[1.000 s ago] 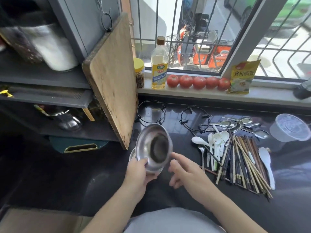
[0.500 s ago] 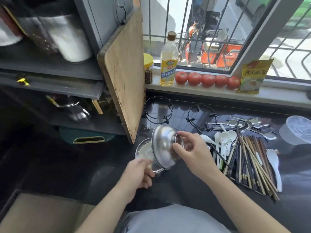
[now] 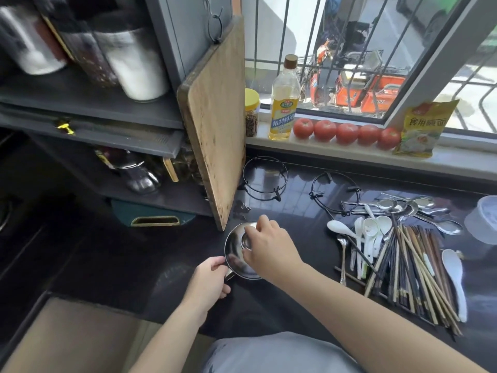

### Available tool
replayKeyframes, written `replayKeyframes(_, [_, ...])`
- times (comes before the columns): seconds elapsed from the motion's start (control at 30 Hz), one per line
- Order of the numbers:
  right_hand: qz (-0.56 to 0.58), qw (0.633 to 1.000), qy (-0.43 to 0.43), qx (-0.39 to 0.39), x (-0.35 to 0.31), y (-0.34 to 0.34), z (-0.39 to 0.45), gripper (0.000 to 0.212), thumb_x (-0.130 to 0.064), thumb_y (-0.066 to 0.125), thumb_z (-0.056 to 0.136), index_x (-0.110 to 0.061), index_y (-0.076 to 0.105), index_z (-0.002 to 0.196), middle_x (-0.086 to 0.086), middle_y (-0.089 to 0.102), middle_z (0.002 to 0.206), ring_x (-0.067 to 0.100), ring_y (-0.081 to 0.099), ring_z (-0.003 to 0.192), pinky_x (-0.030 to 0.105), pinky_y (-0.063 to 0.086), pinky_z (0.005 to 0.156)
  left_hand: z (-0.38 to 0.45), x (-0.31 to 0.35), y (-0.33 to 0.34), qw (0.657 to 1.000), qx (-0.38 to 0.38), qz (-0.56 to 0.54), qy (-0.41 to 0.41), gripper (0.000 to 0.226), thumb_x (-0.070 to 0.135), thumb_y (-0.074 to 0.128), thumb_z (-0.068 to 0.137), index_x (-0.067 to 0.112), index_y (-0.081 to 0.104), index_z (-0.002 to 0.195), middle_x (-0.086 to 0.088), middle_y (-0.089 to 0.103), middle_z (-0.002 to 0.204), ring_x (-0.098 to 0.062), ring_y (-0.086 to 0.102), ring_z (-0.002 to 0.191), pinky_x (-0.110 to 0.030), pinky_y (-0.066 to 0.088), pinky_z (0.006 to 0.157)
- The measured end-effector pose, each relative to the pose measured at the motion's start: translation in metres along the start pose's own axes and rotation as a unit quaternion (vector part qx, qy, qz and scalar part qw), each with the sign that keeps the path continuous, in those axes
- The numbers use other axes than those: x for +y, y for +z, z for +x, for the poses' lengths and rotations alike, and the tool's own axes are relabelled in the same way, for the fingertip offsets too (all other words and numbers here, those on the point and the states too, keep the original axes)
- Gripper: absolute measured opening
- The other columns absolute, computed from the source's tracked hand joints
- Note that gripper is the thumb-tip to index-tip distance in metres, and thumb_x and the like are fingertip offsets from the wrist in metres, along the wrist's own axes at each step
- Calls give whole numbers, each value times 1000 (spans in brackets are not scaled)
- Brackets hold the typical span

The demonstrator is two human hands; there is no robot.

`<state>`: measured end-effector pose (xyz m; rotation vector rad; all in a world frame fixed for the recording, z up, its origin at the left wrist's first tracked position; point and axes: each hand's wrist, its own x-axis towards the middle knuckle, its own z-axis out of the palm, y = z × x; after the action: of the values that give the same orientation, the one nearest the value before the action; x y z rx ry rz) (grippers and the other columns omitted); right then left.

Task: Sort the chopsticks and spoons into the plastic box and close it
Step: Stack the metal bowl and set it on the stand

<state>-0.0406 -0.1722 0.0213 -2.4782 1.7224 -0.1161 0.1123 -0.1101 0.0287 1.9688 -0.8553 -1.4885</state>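
Observation:
A pile of wooden and dark chopsticks [image 3: 411, 275] lies on the black counter at the right, with white ceramic spoons [image 3: 371, 232] and metal spoons [image 3: 408, 208] beside and behind it. A clear plastic box [image 3: 482, 219] stands at the far right edge. My right hand [image 3: 269, 249] grips the foot ring of an upturned steel bowl [image 3: 236, 257], which lies face down over another bowl. My left hand [image 3: 208, 281] holds the lower bowl's rim at the left.
A wooden cutting board [image 3: 215, 125] leans on the shelf unit just behind the bowls. Two black wire trivets [image 3: 265, 179] lie on the counter. An oil bottle [image 3: 283, 100], a jar, several tomatoes [image 3: 347, 133] and a yellow packet stand on the window sill.
The steel bowl passed from my left hand to my right, was turned over and lowered face down onto the other bowl. My left hand moved to the lower bowl's rim.

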Motion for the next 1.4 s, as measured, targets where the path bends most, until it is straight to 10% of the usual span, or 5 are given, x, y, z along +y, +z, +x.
replayKeyframes(0.1, [-8, 1000, 16, 9, 3, 8, -3, 39, -42, 83, 64, -17, 66, 88, 5, 52, 85, 25, 53, 68, 31, 40, 51, 3, 1, 4, 1000, -10, -22, 5, 22, 13, 53, 98, 29, 68, 101, -5, 74, 96, -20, 66, 74, -39, 59, 77])
replayKeyframes(0.3, [297, 948, 114, -16, 50, -8, -22, 49, -48, 56, 96, -30, 50, 141, -10, 38, 130, 9, 55, 94, 29, 47, 89, 15, 7, 9, 999, -15, -7, -27, 22, 18, 57, 97, 16, 59, 119, -8, 70, 102, -21, 66, 74, -36, 56, 72])
replayKeyframes(0.63, [11, 967, 244, -75, 233, 16, 10, 21, -2, 51, 88, -8, 60, 105, 11, 57, 109, 35, 56, 107, 40, 45, 79, 22, 34, 23, 956, -35, 257, 140, 103, 56, 74, 76, 47, 11, 157, 20, -1, 158, -13, 9, 151, -36, 25, 116])
replayKeyframes(1.0, [-93, 966, 200, -133, 271, 33, 44, 24, -7, 54, 90, -12, 54, 113, 11, 56, 107, 34, 64, 94, 34, 39, 68, 30, 32, 37, 926, -69, 329, 173, 110, 56, 77, 67, 62, 2, 148, 30, -4, 155, -10, 16, 148, -35, 33, 111])
replayKeyframes(1.4, [92, 981, 167, -21, 261, 28, 33, 13, -16, 61, 97, -15, 73, 103, 4, 54, 94, 32, 60, 88, 32, 34, 67, 34, 27, 36, 924, -76, 324, 186, 111, 59, 76, 65, 65, 1, 146, 29, -6, 156, -8, 12, 149, -38, 35, 112])
